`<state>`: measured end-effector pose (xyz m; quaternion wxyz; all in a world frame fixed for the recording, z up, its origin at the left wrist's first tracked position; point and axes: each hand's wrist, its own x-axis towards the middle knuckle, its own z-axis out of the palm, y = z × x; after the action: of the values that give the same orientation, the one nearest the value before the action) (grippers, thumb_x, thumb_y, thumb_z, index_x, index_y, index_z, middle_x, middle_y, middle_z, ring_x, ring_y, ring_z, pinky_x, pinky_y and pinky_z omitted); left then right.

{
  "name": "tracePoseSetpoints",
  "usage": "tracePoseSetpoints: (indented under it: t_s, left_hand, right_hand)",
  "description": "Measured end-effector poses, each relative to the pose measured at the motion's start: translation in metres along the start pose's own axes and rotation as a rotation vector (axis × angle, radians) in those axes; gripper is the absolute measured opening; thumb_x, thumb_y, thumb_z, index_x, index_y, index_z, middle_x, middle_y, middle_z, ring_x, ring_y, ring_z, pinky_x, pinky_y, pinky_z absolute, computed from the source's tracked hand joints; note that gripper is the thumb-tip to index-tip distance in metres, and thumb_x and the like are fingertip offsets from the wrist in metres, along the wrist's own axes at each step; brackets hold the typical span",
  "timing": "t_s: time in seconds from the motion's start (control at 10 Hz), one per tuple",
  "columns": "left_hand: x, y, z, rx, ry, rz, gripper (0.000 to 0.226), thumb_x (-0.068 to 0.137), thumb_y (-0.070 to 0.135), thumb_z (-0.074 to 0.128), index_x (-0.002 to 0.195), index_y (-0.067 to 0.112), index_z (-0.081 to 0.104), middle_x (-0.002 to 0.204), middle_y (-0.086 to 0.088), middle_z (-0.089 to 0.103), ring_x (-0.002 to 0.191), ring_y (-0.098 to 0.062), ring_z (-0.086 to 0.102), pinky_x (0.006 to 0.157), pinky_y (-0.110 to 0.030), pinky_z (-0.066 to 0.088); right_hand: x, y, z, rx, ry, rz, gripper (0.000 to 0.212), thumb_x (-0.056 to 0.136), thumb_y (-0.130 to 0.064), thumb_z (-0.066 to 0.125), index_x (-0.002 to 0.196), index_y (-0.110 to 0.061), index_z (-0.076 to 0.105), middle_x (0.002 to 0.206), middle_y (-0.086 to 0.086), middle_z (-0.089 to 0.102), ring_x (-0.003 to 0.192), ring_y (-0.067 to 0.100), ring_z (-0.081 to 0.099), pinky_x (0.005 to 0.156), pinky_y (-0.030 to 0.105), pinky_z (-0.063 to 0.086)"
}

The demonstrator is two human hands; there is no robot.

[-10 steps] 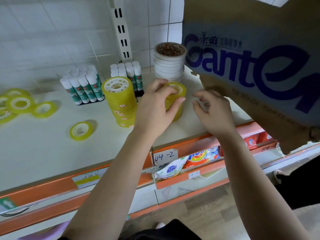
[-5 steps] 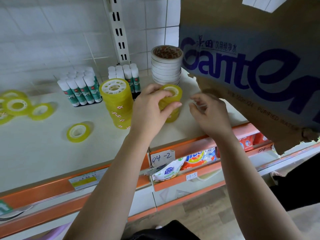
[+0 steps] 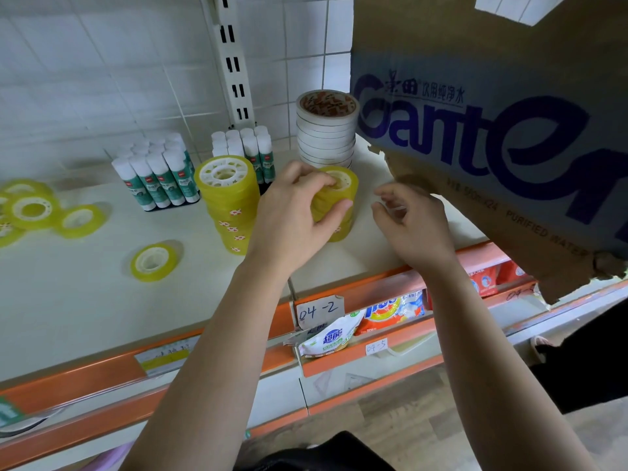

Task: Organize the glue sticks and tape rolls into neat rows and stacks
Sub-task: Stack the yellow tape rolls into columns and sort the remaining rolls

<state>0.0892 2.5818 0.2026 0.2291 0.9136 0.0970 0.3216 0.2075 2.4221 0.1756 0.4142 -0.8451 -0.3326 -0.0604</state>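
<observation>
head view: my left hand [image 3: 292, 212] grips the short yellow tape stack [image 3: 341, 186] on the shelf [image 3: 85, 300], beside the tall tape stack [image 3: 229, 198]. my right hand [image 3: 411, 222] hangs near, fingers loose, holding nothing. glue sticks [image 3: 159, 175] stand behind.

White shelf [image 3: 85, 317], upright glue sticks [image 3: 159, 178], yellow tape stacks [image 3: 227, 198], loose rolls [image 3: 153, 261], white tape stack [image 3: 324, 137]

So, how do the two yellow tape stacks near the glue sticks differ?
The taller yellow tape stack stands free; the shorter yellow tape stack is gripped at its top by the left hand. The taller stack's white core shows whole; the shorter stack's is partly under that hand. Both stand on the shelf.
</observation>
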Motion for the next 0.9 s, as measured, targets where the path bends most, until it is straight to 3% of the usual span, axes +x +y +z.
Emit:
tracePoseSetpoints:
  t_s: [0.2,0.4,0.6,0.9]
  left_hand:
    - [0.0000,-0.0049,-0.0066,-0.078,-0.123,-0.010,0.037,0.088,0.035,0.056,0.118,0.017,0.069,0.137,-0.005,0.055,0.123,-0.022,0.055,0.103,-0.034,0.043]
    - [0.0009,-0.0053,-0.0103,-0.039,-0.125,-0.003,0.034,0.086,0.034,0.063,0.114,0.016,0.072,0.122,-0.008,0.061,0.111,-0.027,0.059,0.091,-0.025,0.038]
    - [0.0017,-0.0022,-0.0090,-0.012,-0.101,-0.004,0.038,0.087,0.045,0.060,0.109,0.016,0.072,0.114,-0.007,0.061,0.103,-0.023,0.061,0.086,-0.031,0.047]
    - [0.0020,-0.0009,-0.0060,-0.073,-0.041,-0.001,0.036,0.089,0.043,0.060,0.106,0.014,0.073,0.106,-0.004,0.067,0.096,-0.019,0.064,0.083,-0.037,0.052]
  right_hand:
    - [0.0005,-0.0004,0.0009,0.002,0.007,0.007,0.020,0.090,-0.020,0.064,0.108,-0.014,0.068,0.102,0.002,0.068,0.093,0.018,0.063,0.086,0.040,0.052]
    - [0.0003,-0.0008,0.0000,-0.003,0.005,0.008,0.020,0.090,-0.019,0.064,0.109,-0.013,0.068,0.103,0.004,0.068,0.093,0.020,0.063,0.086,0.039,0.052]
    - [0.0002,-0.0007,0.0007,-0.007,0.000,0.006,0.021,0.090,-0.021,0.064,0.109,-0.013,0.067,0.103,0.004,0.068,0.093,0.020,0.063,0.085,0.040,0.052]
    - [0.0000,-0.0023,0.0008,-0.006,0.009,0.004,0.020,0.089,-0.020,0.064,0.108,-0.013,0.068,0.102,0.004,0.069,0.091,0.021,0.064,0.085,0.042,0.052]
